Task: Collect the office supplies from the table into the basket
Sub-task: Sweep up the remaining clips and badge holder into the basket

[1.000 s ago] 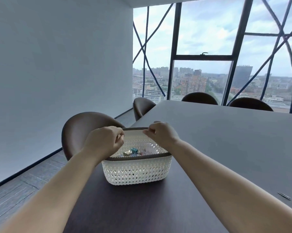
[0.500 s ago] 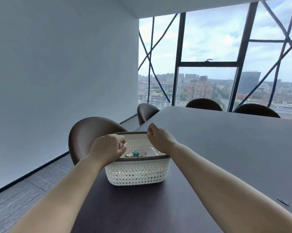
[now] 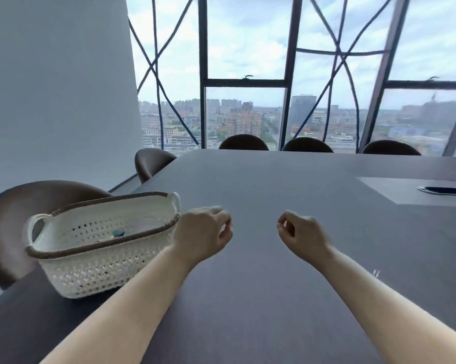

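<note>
A white woven basket [image 3: 95,274] with a brown rim stands on the dark table at the left, near its edge. Something small and teal [image 3: 118,233] lies inside it; the rest of its contents are hidden by the wall. My left hand [image 3: 204,233] hovers just right of the basket's right end, fingers loosely curled, holding nothing. My right hand [image 3: 299,233] hangs over the table's middle, also loosely curled and empty. A small clear clip-like item [image 3: 376,272] lies on the table beside my right forearm.
The grey table [image 3: 261,185] stretches far ahead, with a cable hatch [image 3: 444,190] at the right. Brown chairs [image 3: 9,219] stand left of the basket and along the far edge below the windows.
Both hands have left the basket rim and moved right, over the table. My view has swung right, so the basket now sits at the left.
</note>
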A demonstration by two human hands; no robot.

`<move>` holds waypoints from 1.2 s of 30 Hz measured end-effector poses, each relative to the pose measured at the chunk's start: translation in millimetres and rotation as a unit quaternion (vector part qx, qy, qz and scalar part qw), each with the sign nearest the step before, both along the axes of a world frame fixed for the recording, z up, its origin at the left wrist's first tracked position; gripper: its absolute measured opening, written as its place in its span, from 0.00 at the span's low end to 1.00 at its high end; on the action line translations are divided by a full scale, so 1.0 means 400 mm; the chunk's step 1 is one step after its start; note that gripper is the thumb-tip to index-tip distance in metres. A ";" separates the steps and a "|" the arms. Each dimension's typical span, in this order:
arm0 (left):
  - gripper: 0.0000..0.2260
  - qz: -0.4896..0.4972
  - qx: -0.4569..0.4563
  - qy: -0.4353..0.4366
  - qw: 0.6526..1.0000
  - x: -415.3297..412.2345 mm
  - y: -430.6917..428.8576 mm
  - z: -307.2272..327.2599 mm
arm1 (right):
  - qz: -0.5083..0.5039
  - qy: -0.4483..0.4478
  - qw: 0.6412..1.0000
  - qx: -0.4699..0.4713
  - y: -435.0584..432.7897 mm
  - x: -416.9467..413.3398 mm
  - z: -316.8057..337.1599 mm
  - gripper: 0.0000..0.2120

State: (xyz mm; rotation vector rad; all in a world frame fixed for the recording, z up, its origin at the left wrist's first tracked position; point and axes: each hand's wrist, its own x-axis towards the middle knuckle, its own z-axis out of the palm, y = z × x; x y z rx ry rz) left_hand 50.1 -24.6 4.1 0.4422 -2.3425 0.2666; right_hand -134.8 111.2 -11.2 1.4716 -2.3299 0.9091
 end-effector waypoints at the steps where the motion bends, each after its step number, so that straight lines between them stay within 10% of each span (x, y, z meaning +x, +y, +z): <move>1: 0.11 -0.031 0.003 -0.022 0.999 -0.059 0.021 -0.023 | -0.033 -0.002 0.999 0.015 0.055 -0.049 -0.023 0.04; 7: 0.14 -0.087 -0.030 -0.277 0.956 -0.355 0.144 -0.133 | -0.167 -0.006 0.970 0.176 0.281 -0.260 -0.109 0.08; 13: 0.25 -0.173 -0.008 -0.346 0.922 -0.481 0.191 -0.151 | -0.131 -0.040 0.969 0.207 0.346 -0.316 -0.136 0.12; 36: 0.09 -0.212 0.233 -0.210 0.926 -0.502 0.207 -0.174 | -0.103 -0.121 0.978 0.134 0.331 -0.305 -0.164 0.04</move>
